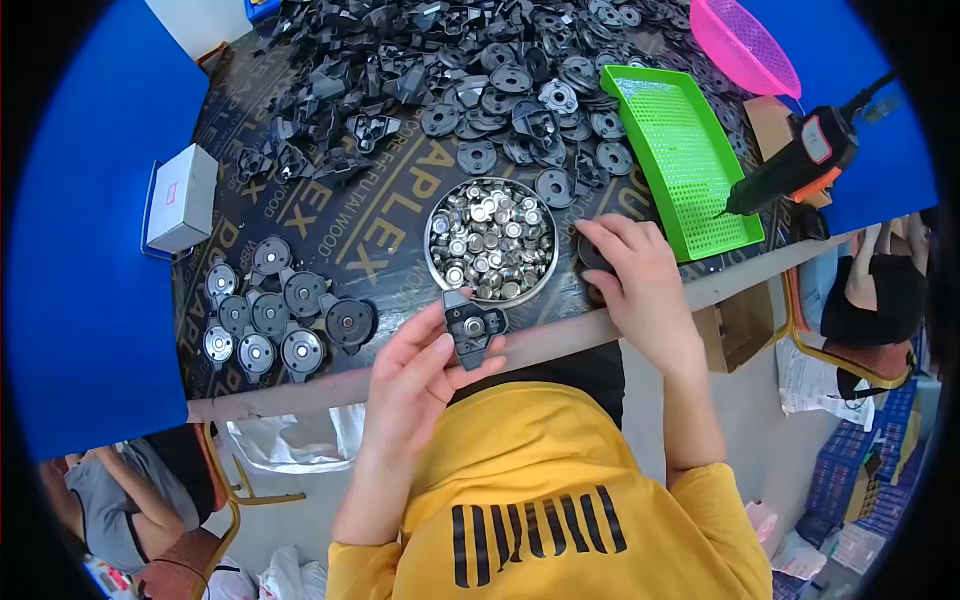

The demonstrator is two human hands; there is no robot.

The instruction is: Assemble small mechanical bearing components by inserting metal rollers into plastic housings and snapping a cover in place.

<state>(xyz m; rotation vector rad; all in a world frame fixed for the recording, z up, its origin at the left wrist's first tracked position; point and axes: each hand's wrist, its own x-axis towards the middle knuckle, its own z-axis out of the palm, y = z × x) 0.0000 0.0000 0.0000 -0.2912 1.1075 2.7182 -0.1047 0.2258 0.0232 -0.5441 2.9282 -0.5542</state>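
My left hand point(415, 365) grips a black plastic housing point(473, 328) near the table's front edge. A small round metal part sits in the middle of the housing. Over to the right, my right hand point(640, 275) has its fingers and thumb around a black plastic disc point(592, 254), partly hidden by the fingers; whether the disc is off the table I cannot tell. Between the hands, just beyond them, stands a round tin point(432, 262) full of small shiny metal caps point(492, 240). Several assembled black round parts point(270, 313) lie grouped left of my left hand.
Loose black housings point(340, 90) and discs point(510, 78) are heaped across the back. A green perforated tray point(690, 160) lies at the right, with a black electric screwdriver point(800, 160) over it. A pink basket point(745, 45) is behind; a white box point(182, 200) stands left. Other people sit at both sides.
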